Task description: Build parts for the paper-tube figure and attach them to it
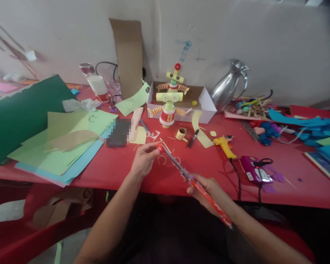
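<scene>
My left hand (144, 159) pinches a small round red piece (160, 147) between thumb and fingers. In my right hand (203, 189) is a long tool with a slim metal front and red handle (211, 201), seen edge-on; it looks like scissors, though its exact kind is unclear. Its metal tip meets or nearly meets the red piece. Pale paper rings (162, 160) and scraps lie on the red table below. Behind my hands stand two paper figures; the front one (169, 106) has a red-and-white body, pleated arms and a yellow roll head, and a red ball tops the rear one (175, 77).
A shallow white box (206, 106) and a metal jug (229, 86) stand near the wall. Rightward lie a yellow glue gun (224, 146), a purple power strip (255, 170) and cords. A marker (193, 138) and paper roll (180, 134) lie centrally; coloured sheets (60, 146) cover the left.
</scene>
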The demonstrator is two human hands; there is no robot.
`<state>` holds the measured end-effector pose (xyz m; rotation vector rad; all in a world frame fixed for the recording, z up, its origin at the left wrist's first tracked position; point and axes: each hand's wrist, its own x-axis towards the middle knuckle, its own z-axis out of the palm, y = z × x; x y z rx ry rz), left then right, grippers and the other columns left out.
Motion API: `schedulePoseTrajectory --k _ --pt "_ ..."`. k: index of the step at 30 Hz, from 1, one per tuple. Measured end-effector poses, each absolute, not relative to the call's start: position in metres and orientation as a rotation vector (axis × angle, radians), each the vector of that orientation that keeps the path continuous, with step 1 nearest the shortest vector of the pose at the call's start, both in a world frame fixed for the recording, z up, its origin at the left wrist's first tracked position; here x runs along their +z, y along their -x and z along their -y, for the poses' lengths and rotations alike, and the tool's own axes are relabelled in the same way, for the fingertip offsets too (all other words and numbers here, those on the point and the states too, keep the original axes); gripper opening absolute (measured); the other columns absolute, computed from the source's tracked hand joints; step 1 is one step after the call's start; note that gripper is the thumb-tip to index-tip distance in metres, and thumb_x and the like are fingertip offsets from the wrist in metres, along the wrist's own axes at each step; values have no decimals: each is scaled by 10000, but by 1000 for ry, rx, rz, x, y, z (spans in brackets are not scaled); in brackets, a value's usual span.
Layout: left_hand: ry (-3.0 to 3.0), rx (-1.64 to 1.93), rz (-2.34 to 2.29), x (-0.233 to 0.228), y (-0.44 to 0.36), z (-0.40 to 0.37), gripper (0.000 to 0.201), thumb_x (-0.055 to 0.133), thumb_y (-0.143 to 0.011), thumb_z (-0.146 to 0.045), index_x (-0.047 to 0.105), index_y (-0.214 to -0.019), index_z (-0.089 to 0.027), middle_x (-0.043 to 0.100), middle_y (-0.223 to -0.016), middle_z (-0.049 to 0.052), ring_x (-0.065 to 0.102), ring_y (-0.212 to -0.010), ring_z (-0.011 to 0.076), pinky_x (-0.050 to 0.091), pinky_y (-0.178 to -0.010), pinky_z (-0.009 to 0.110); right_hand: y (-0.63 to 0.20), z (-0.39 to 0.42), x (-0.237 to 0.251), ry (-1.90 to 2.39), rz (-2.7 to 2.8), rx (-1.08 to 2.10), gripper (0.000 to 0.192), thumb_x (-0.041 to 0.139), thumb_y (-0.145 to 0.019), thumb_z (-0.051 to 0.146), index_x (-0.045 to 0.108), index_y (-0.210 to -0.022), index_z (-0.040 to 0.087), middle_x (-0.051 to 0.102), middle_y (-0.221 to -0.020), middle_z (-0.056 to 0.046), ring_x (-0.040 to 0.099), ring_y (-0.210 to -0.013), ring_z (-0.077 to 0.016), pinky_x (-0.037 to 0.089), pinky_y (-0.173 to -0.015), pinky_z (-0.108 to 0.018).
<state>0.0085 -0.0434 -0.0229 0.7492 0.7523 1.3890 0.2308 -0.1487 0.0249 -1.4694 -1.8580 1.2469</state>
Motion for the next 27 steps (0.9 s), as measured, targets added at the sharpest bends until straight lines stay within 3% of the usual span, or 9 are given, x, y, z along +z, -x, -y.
schedulePoseTrajectory --k 6,12,16,18,27 --pt "-779 1381 -729 -25 -10 42 355 916 -528 -234 790 -856 -181 765 -788 44 692 -752 142 548 -760 264 -229 151 34 1409 1775 1391 512 474 -867 699 558 -919 196 395 -585 62 362 -468 -93 312 -414 -205" --pt "-650 1384 -609 -26 -14 45 343 924 -532 -295 768 -831 -233 751 -847 11 688 -776 145 578 -730 277 -221 153 24 1491 1858 1214 270 621 -860 469 575 -945 217 517 -568 52 479 -488 -112 372 -475 -206" --pt "-629 1312 -627 -25 -10 48 358 909 -568 -290 760 -889 -238 733 -839 5 669 -702 120 575 -628 233 -220 151 25 1488 1885 1173 258 618 -855 478 580 -896 226 557 -556 33 522 -482 -139 381 -471 -229" --pt "-654 1310 -651 -24 -7 48 341 900 -584 -258 766 -895 -224 730 -813 6 652 -655 102 556 -592 207 -222 152 30 1477 1883 1175 279 609 -860 499 588 -864 221 541 -551 32 507 -479 -133 370 -468 -232" --pt "-875 1389 -668 -12 -3 37 307 890 -582 -214 792 -872 -181 760 -815 48 687 -746 146 557 -743 261 -231 151 31 1467 1791 1310 396 562 -880 592 569 -886 195 339 -506 88 333 -412 -87 266 -401 -219"
